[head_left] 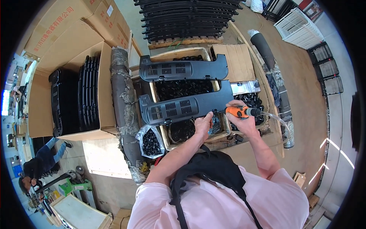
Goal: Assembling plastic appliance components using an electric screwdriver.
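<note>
Two black plastic panels with slotted vents lie side by side over the parts boxes. On the lower edge of the near black plastic panel point(202, 102), my left hand point(204, 125) is closed, thumb at the edge and some fingers hidden. An orange air screwdriver point(237, 111) with a clear hose is gripped in my right hand point(244, 121). Its front end is at the near panel's right end; the tip is hidden by my hand. Beyond lies the far black plastic panel point(190, 70), touched by neither hand.
Small black parts point(183, 88) fill wooden boxes beneath the panels. A plastic bag point(151, 142) of black clips stands left of them. Farther left are a wrapped roll point(124, 99) and a carton point(108, 86) of black panels. Behind rises a pallet stack point(188, 23). A person point(42, 160) is at far left.
</note>
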{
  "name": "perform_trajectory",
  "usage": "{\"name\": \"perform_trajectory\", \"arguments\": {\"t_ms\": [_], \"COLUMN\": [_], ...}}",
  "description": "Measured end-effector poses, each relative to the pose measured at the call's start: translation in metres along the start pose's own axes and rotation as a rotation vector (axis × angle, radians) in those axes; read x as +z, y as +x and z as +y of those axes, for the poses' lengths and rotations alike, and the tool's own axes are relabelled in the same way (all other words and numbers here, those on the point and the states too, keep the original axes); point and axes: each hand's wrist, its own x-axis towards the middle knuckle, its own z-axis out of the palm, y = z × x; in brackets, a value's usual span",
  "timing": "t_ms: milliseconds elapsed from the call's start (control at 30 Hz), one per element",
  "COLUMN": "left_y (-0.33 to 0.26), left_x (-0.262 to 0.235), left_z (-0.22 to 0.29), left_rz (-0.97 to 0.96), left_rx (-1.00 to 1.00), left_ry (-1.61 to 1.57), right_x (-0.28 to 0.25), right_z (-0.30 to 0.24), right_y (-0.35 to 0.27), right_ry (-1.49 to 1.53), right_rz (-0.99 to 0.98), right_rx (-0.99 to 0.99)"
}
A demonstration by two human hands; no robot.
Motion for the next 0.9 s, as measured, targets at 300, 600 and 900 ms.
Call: {"name": "perform_trajectory", "arguments": {"t_ms": [300,600,900], "left_y": [-0.002,-0.009,-0.037], "left_x": [0.006,-0.002,-0.008], "left_z": [0.002,0.003,0.025], "left_rz": [0.033,-0.029,-0.289], "left_rx": [0.033,0.033,-0.244], "left_ry": [0.041,0.1,-0.286], "right_x": [-0.001,-0.013,-0.023], "right_z": [0.008,-0.024,0.003], "right_y": [0.004,-0.007,-0.03], "right_ry": [-0.055,0.061,0.391], "right_rz": [-0.067,-0.03,0.112], "right_rx": [0.008,-0.017,0.052]}}
